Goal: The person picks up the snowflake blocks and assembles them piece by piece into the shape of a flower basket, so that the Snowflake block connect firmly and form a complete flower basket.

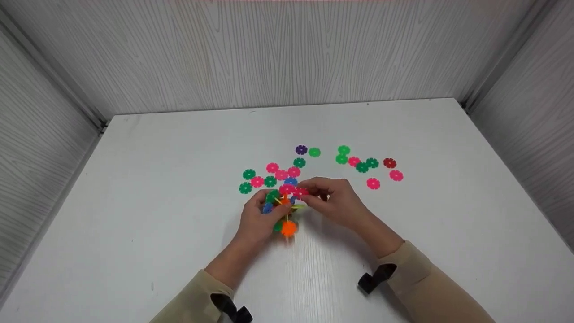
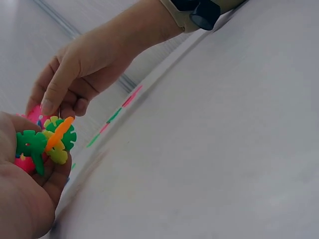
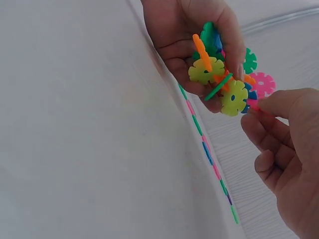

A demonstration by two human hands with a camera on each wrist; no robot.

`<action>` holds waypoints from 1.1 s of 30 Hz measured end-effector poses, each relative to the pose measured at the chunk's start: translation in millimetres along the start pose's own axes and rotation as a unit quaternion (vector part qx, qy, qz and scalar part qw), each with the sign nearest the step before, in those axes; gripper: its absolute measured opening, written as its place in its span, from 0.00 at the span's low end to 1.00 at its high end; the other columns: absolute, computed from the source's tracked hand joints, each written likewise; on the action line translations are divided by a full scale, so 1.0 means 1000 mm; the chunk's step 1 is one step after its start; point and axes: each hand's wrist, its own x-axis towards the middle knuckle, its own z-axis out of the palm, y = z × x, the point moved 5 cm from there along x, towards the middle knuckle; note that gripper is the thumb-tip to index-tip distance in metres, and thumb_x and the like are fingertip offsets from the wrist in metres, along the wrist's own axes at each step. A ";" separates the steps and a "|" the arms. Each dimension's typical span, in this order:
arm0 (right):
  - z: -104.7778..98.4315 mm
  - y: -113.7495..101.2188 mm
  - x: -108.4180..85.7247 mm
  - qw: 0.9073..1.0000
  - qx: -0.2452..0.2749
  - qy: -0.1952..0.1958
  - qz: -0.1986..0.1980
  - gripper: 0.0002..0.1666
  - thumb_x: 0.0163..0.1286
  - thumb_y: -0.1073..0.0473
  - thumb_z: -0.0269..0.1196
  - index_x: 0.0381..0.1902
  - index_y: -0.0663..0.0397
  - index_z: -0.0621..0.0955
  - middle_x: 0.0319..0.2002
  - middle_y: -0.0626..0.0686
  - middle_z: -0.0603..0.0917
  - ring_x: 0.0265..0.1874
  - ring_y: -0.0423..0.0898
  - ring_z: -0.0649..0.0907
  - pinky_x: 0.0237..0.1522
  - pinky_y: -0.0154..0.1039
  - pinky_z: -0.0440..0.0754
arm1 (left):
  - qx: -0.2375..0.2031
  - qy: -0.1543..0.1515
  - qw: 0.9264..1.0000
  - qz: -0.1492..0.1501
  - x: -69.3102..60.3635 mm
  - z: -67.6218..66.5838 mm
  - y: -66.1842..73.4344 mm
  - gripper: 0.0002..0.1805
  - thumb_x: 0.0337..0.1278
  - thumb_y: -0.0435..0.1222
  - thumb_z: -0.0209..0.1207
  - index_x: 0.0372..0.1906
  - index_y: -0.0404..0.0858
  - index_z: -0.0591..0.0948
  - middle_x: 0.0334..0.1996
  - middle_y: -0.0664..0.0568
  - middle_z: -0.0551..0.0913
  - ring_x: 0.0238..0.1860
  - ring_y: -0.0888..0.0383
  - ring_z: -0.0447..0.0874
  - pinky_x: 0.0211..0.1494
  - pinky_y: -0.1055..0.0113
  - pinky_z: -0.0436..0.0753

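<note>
The left hand [image 1: 258, 220] is holding the cluster [image 3: 233, 98] over the bench [image 1: 134, 251], its grip curling round it with the thumb pressing near the middle. At the cluster's 3 o'clock in the head view, the right hand [image 1: 338, 202] is pinching a pink disc [image 1: 300, 193] at about 1 o'clock, thumb and fingertips nearly meeting across its thin edge; whether its slot is engaging is hard to tell, the fingers partly covering it. The cluster is probably weighing little, its plastic looking stiff and smooth; its crowded core is seeming the safest hold, single discs being better pinched by the rim, since twisting could be popping slots apart. No container is showing; loose discs [image 1: 270, 181] are lying flat on the bench from 10 to 2 o'clock, a purple disc [image 1: 301, 150] near 12 and a red disc [image 1: 389, 163] at 2.
</note>
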 end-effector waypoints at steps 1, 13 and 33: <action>-0.001 0.001 0.000 1.000 -0.002 0.005 0.003 0.17 0.72 0.58 0.73 0.57 0.47 0.89 0.40 0.42 0.90 0.33 0.44 0.83 0.37 0.35 0.82 | -0.008 -0.008 1.000 0.004 0.000 0.000 0.000 0.25 0.67 0.44 0.71 0.64 0.44 0.78 0.60 0.49 0.79 0.68 0.50 0.72 0.69 0.53 0.80; -0.011 0.006 0.001 0.999 0.034 0.008 0.028 0.08 0.73 0.55 0.72 0.48 0.44 0.91 0.41 0.41 0.90 0.39 0.47 0.83 0.40 0.37 0.80 | -0.057 -0.134 0.988 0.047 -0.002 0.008 0.002 0.30 0.70 0.45 0.68 0.72 0.46 0.75 0.64 0.49 0.83 0.66 0.52 0.80 0.68 0.56 0.81; -0.013 0.008 0.006 0.997 0.064 0.008 0.047 0.13 0.75 0.54 0.70 0.52 0.54 0.89 0.47 0.50 0.91 0.43 0.49 0.85 0.44 0.37 0.85 | 0.033 -0.090 0.994 0.059 -0.005 0.000 0.012 0.18 0.68 0.45 0.71 0.55 0.40 0.86 0.46 0.53 0.87 0.54 0.52 0.82 0.56 0.62 0.87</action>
